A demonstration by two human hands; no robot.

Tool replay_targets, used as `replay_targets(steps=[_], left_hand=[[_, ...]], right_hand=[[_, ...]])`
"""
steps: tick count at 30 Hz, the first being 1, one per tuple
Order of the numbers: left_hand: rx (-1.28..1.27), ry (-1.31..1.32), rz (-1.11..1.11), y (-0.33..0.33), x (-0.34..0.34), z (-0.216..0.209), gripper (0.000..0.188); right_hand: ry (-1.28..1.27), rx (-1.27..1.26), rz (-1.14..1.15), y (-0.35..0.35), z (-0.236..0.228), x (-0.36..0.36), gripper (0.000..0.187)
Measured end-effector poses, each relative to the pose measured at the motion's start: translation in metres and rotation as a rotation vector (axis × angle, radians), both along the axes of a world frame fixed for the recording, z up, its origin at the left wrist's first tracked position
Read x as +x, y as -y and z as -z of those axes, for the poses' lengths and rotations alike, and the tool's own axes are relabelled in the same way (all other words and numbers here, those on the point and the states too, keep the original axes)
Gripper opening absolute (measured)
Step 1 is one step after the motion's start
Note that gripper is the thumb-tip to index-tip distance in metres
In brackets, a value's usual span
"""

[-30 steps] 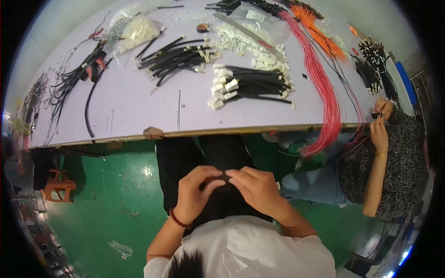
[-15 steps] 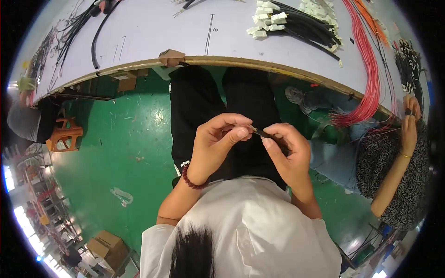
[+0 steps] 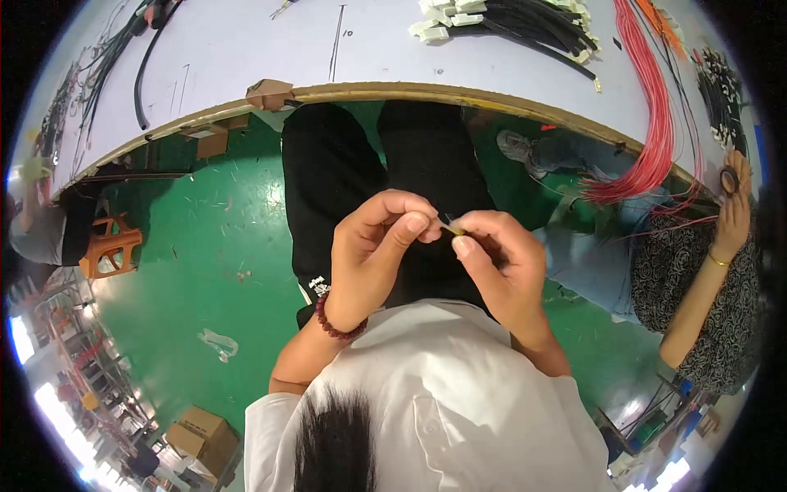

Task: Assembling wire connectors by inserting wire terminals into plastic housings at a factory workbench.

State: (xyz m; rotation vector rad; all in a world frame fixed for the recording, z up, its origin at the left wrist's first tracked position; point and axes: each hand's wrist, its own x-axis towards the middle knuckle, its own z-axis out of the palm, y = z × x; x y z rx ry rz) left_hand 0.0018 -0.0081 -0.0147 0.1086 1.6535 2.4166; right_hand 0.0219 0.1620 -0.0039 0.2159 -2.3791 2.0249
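Above my lap, my left hand (image 3: 381,246) pinches a thin pale strand (image 3: 443,224) between thumb and index finger. Close beside it, my right hand (image 3: 507,261) is closed on a short cable piece with a yellowish tip (image 3: 454,230). The two sets of fingertips almost meet. Most of the cable piece is hidden inside the right fingers, and its details are too small to make out.
In front stands a white worktable (image 3: 246,49) with a wooden edge. On it lie black cables with white connectors (image 3: 525,29), a bundle of red wires (image 3: 652,123) and other dark cables (image 3: 147,70). A co-worker's hand (image 3: 734,197) holds a dark ring-shaped roll at right.
My fingertips have shifted slightly; the right thumb and index now cover the dark part of the cable piece. The view has moved a little. The co-worker's hands now show a dark roll.
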Motion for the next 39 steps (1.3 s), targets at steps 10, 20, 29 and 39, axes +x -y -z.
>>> replay_targets(steps=[10, 20, 29, 39], left_hand=[[-0.016, -0.02, -0.019, -0.001, 0.003, -0.004, 0.013], [-0.328, -0.57, -0.037, 0.008, -0.007, -0.003, 0.011], [-0.253, -0.751, -0.126, 0.009, -0.005, -0.003, 0.022], [-0.32, -0.802, -0.054, 0.013, -0.01, -0.005, 0.011]], right_hand=[[-0.454, 0.341, 0.065, 0.004, -0.006, -0.007, 0.023], [-0.7, 0.498, 0.085, 0.003, -0.006, -0.008, 0.031], [-0.824, 0.471, 0.003, 0.0, -0.013, -0.006, 0.037], [-0.735, 0.389, -0.02, 0.002, -0.013, -0.007, 0.034]])
